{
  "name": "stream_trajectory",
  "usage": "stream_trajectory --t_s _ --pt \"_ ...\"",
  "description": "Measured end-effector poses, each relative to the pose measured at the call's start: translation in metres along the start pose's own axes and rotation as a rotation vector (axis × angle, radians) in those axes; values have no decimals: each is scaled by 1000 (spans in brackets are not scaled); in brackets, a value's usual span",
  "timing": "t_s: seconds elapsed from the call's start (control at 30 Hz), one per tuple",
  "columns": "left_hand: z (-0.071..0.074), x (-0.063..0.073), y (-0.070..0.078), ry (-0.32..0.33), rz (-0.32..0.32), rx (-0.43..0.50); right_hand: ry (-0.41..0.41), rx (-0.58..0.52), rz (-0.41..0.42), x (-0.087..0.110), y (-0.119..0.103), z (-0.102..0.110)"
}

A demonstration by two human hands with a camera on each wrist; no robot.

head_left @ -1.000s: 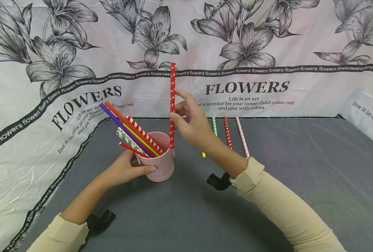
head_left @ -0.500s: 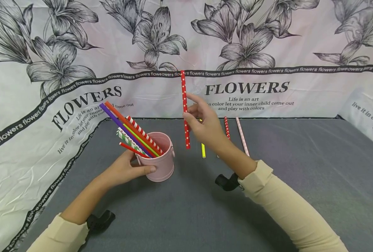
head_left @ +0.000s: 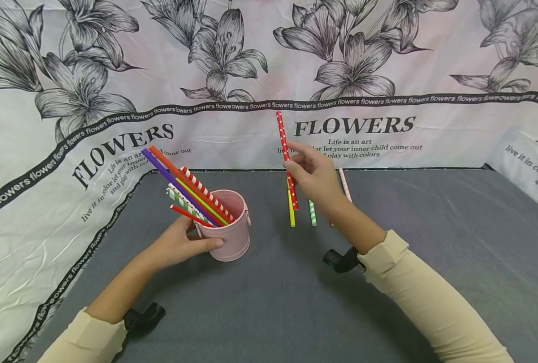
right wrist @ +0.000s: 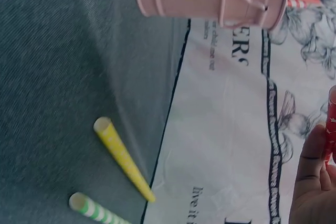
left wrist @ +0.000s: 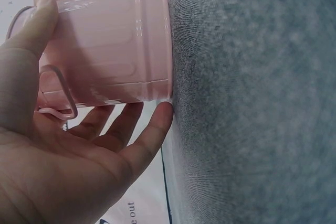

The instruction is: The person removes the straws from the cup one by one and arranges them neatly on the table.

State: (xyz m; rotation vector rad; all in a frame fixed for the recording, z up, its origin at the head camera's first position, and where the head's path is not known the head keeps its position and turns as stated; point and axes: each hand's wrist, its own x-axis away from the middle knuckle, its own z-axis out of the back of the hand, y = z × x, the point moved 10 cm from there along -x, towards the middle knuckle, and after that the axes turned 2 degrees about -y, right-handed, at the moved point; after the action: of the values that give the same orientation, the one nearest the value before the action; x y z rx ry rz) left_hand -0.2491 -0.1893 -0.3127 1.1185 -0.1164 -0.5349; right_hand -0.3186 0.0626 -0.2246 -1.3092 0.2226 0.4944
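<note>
A small pink metal bucket [head_left: 232,244] stands on the grey cloth, holding several paper straws [head_left: 196,194] that lean left over its rim. My left hand [head_left: 182,247] grips the bucket's left side; the left wrist view shows the thumb near the rim and fingers [left wrist: 149,132] along the far side of the bucket [left wrist: 105,40]. To the right of the bucket, my right hand [head_left: 316,176] pinches a red straw with white stars [head_left: 281,132] between thumb and fingers. That straw is nearly upright, tilted slightly left, above the cloth. Only part of this hand [right wrist: 315,187] shows in the right wrist view.
On the cloth, under and beside my right hand, lie a yellow straw [head_left: 292,218], a green-striped straw [head_left: 312,214] and a pale pink straw [head_left: 345,184]. A red straw's end [head_left: 332,224] peeks out by the forearm. Behind rises a flower-printed white curtain [head_left: 232,136].
My right hand has carried the red star straw from the bucket's right rim rightward and a little lower, and the straw now tilts. The left hand and bucket have stayed in place.
</note>
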Motion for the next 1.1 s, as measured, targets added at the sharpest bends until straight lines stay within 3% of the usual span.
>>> stream_trajectory --t_s 0.23,0.8,1.1 --pt "0 0 1 0 5 -1 15 24 -119 1 20 16" --pt "0 2 -3 -4 -9 -13 87 80 -228 5 60 62" --pt "-1 1 -2 -8 0 -10 60 184 -270 13 76 83"
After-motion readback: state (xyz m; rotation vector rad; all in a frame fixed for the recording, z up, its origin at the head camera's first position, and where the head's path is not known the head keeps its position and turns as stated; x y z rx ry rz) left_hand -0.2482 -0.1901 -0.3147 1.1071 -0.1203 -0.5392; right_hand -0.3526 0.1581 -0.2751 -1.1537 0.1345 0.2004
